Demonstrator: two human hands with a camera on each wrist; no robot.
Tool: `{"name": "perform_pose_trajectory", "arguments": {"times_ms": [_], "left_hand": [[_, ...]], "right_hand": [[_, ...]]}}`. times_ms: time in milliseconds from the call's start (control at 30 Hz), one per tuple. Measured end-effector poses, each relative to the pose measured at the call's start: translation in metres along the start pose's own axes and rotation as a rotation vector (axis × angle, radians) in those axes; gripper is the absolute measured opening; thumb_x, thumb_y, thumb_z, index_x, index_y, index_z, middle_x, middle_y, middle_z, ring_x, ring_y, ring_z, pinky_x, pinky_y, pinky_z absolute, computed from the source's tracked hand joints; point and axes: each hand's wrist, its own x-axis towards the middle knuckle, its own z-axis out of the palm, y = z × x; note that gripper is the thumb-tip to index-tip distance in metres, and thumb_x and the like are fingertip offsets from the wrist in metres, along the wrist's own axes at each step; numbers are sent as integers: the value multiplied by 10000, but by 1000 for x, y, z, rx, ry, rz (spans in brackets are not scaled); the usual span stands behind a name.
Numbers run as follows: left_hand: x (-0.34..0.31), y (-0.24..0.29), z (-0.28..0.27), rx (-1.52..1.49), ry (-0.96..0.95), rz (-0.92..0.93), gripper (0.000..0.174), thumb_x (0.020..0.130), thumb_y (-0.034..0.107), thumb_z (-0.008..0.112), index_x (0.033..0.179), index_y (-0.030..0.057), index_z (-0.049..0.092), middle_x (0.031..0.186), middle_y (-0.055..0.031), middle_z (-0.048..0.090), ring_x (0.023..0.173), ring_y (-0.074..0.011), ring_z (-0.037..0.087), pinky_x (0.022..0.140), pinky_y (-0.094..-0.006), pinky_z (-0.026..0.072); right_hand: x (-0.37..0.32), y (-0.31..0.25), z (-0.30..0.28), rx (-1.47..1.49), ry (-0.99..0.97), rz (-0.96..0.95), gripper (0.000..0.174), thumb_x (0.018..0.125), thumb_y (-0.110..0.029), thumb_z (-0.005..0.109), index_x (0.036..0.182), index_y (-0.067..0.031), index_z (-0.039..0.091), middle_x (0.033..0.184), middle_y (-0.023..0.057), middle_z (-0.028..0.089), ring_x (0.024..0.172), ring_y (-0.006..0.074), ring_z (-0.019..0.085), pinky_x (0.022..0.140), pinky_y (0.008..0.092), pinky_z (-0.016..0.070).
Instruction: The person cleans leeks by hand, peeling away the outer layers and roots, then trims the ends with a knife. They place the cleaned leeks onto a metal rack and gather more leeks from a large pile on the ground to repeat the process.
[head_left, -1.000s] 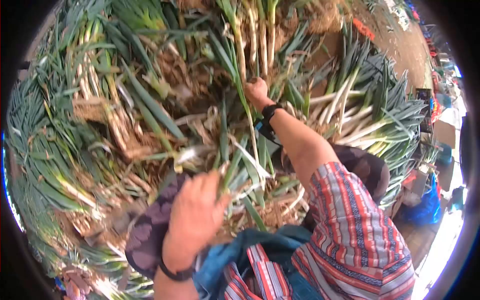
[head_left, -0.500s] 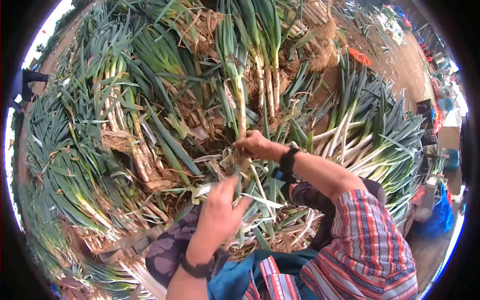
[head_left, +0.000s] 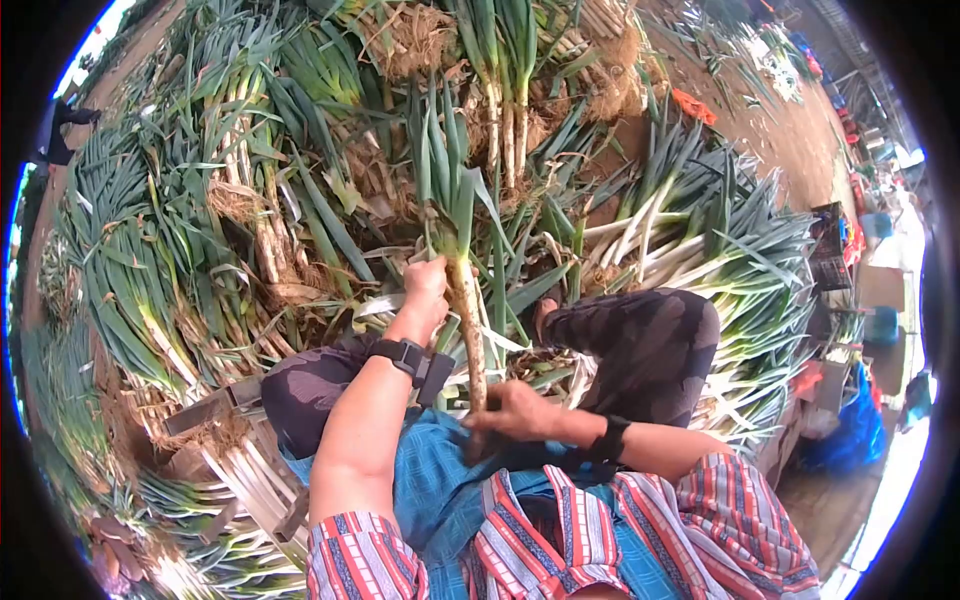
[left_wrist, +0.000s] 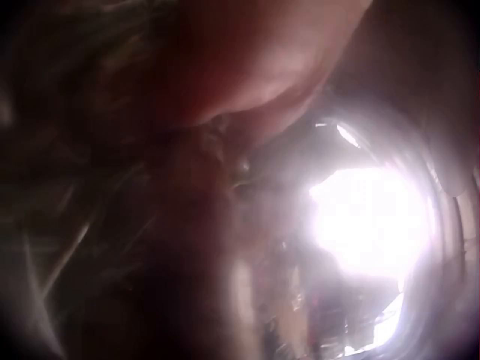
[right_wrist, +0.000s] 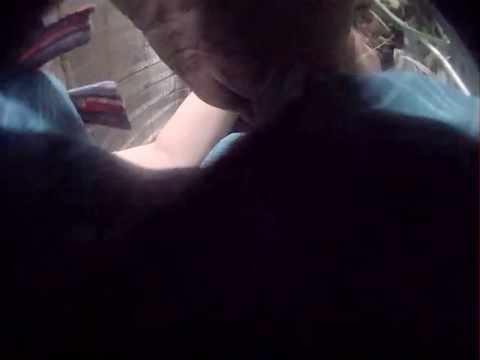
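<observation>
A single leek (head_left: 466,310) with a brown-streaked stem stands nearly upright over the person's lap in the head view, its green leaves (head_left: 450,185) pointing away. The left hand (head_left: 427,286) grips it at the base of the leaves, fingers curled. At the root end, low over the blue apron (head_left: 430,480), the right hand (head_left: 522,412) holds the stem between thumb and fingers. Blurred fingers (left_wrist: 262,67) of the left hand fill the top of the left wrist view. The right wrist view is mostly dark, with part of the right hand (right_wrist: 202,60) showing.
Untrimmed leeks with dry roots (head_left: 270,245) lie heaped at the left and ahead. Cleaned white-stemmed leeks (head_left: 660,240) are piled at the right beside the knee (head_left: 650,340). Peeled leaves litter the ground between the legs. A blue plastic bag (head_left: 850,425) sits at far right.
The right hand has drawn the leek from the heap back to the lap. The left hand has moved forward and taken hold of it below the leaves.
</observation>
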Motion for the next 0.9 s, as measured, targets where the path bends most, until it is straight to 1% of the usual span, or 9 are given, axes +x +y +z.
{"name": "perform_pose_trajectory", "arguments": {"times_ms": [33,133,333,367,433,567,633,667,900], "left_hand": [[-3,1,0,-106,-36,-35,305,956,147,384,1015,-76,584,868,-185,661,746,-316,655,674,-424,542],[-9,0,-5,-392,-106,-120,384,957,182,307,1070,-53,588,962,-190,659,897,-307,636,777,-445,518],[-17,7,-25,-423,-255,-85,367,970,303,416,1040,-10,595,931,-188,658,771,-306,641,700,-422,535],[-19,9,-25,-443,-276,-84,334,965,289,450,1035,-2,597,916,-186,656,767,-304,640,703,-420,537],[-19,9,-26,-472,-261,-56,236,940,227,524,1036,27,605,907,-133,660,801,-258,643,744,-386,537],[-15,-1,-22,-475,-219,-40,130,867,149,650,966,65,639,882,-39,657,771,-169,627,696,-321,523],[-14,-1,-22,-472,-231,-64,135,870,153,647,969,62,640,883,-37,654,796,-172,626,720,-321,521],[-12,-2,-22,-525,-265,-35,150,867,151,649,979,51,639,892,-34,650,826,-176,622,752,-331,517],[-7,11,-28,-381,-216,71,179,875,120,632,1016,11,634,975,-86,663,842,-206,645,777,-342,533]], "right_hand": [[-4,1,-7,68,74,-127,455,721,-355,779,872,27,584,719,156,635,649,243,621,619,379,498],[-5,-4,-15,171,-69,-15,365,722,-242,786,893,-1,573,756,93,647,674,185,630,570,325,496],[-9,-2,-5,572,-337,60,322,782,-95,732,1026,-23,534,857,57,658,743,149,628,610,264,511],[-4,-2,-9,467,-337,-50,358,797,-207,740,1035,-27,542,868,59,656,810,148,626,661,261,510],[1,-24,-33,252,-160,-3,423,825,-346,700,1049,-16,559,894,56,656,862,147,612,685,296,500],[56,-78,-76,-30,508,-118,502,856,-436,620,929,61,614,697,142,611,643,160,558,591,359,454],[80,-89,-78,9,651,-198,456,907,-387,584,832,62,606,665,37,543,650,84,467,544,299,399],[89,-88,-73,43,703,-371,422,897,-348,568,795,60,610,581,93,511,575,107,483,514,317,408],[72,-72,-49,414,718,-308,317,915,-245,554,797,42,619,660,15,578,581,70,460,521,272,388]]}}
